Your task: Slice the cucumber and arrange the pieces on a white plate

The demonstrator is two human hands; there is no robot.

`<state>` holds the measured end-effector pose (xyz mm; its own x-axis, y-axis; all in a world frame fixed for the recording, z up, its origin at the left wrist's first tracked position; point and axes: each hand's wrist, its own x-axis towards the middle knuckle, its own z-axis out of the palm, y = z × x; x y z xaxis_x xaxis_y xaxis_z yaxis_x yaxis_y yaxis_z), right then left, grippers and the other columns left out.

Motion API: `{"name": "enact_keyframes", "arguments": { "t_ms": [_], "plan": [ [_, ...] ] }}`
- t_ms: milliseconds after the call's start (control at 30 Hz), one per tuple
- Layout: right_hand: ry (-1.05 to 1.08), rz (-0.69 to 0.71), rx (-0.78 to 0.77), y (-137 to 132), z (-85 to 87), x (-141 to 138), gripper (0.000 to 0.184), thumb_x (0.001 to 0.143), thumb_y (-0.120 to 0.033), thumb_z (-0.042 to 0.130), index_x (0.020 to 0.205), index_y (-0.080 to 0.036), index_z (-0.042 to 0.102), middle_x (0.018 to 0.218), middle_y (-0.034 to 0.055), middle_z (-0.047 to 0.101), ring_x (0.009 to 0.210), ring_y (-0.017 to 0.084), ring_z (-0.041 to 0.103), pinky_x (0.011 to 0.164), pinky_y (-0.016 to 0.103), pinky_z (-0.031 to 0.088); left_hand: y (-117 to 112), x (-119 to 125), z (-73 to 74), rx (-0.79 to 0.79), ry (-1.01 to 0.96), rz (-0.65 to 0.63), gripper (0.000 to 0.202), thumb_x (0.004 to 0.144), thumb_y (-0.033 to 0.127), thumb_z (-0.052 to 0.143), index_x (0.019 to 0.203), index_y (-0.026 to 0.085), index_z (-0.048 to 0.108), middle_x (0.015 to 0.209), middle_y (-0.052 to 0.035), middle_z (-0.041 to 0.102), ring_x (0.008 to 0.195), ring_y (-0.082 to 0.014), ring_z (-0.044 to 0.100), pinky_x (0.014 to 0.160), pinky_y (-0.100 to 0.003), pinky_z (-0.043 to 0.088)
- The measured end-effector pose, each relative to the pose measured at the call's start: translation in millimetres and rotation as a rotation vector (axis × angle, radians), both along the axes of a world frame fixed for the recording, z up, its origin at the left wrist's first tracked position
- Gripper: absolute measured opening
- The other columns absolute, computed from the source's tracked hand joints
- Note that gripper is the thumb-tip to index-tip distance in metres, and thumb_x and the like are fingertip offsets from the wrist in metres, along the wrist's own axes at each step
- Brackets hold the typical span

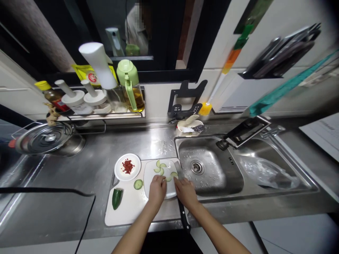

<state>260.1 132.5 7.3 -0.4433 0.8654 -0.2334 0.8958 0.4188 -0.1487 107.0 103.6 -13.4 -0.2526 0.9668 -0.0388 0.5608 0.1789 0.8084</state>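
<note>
My left hand (157,188) rests with curled fingers on the near edge of a white plate (150,169) that holds several cucumber slices (160,168). My right hand (185,191) is closed beside it at the plate's right edge, over a knife whose black handle (183,215) sticks out toward me. The plate sits on a white cutting board (132,208). One loose cucumber slice (138,184) and a green pepper piece (117,197) lie on the board. A small round plate (120,174) with chopped red chili (128,165) stands at the board's far left.
A steel sink (212,169) lies just right of the board, with a plastic bag (267,173) in its right basin and a faucet (243,132) over it. A rack of oil and seasoning bottles (100,95) stands at the back. A pot lid (45,138) rests far left; a black cable (53,192) crosses the counter.
</note>
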Motion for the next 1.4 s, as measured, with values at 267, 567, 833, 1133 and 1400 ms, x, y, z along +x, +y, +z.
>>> {"name": "enact_keyframes", "arguments": {
  "t_ms": [267,567,833,1133,1400],
  "plan": [
    [0.164,0.014,0.0,-14,-0.3,-20,0.021,0.092,-0.02,0.043,0.086,-0.02,0.063,0.081,0.0033,0.064,0.085,0.019,0.052,0.072,0.03,0.026,-39,-65,7.2,-0.012,0.114,0.219,0.026,0.082,0.029,0.047,0.095,0.016,0.065,0.087,-0.0083,0.064,0.071,-0.0183,0.059,0.074,-0.034,0.047],
    [0.215,0.142,0.011,-27,2.2,-58,0.02,0.091,-0.018,0.043,0.082,-0.019,0.06,0.078,0.0031,0.062,0.082,0.018,0.049,0.071,0.03,0.024,-58,-100,-8.3,-0.135,0.205,0.347,0.025,0.079,0.029,0.049,0.091,0.015,0.065,0.083,-0.0093,0.064,0.079,-0.0222,0.06,0.078,-0.035,0.045],
    [0.213,0.162,-0.02,-34,6.7,-69,0.018,0.09,-0.017,0.043,0.083,-0.02,0.059,0.08,0.0028,0.062,0.083,0.018,0.048,0.071,0.029,0.024,-49,-103,-8.9,-0.198,0.19,0.361,0.018,0.075,0.024,0.05,0.084,0.016,0.063,0.083,-0.008,0.064,0.079,-0.0206,0.059,0.078,-0.032,0.043],
    [0.258,0.117,-0.052,-36,7.0,-73,0.019,0.09,-0.018,0.044,0.082,-0.02,0.061,0.081,0.0024,0.061,0.084,0.017,0.049,0.072,0.028,0.026,-47,-106,-1.8,-0.238,0.057,0.373,0.01,0.072,0.028,0.052,0.069,0.019,0.056,0.066,0.0002,0.062,0.062,-0.0143,0.055,0.064,-0.024,0.039],
    [0.648,0.047,-0.107,-25,-9.9,-87,0.027,0.083,-0.011,0.046,0.103,-0.018,0.063,0.095,0.0062,0.063,0.091,0.019,0.053,0.088,0.033,0.035,-48,-106,17.2,-0.218,-0.159,0.241,0.02,0.068,0.039,0.059,0.07,0.018,0.057,0.059,0.0047,0.051,0.054,-0.0096,0.043,0.056,-0.02,0.034]
  ]
}}
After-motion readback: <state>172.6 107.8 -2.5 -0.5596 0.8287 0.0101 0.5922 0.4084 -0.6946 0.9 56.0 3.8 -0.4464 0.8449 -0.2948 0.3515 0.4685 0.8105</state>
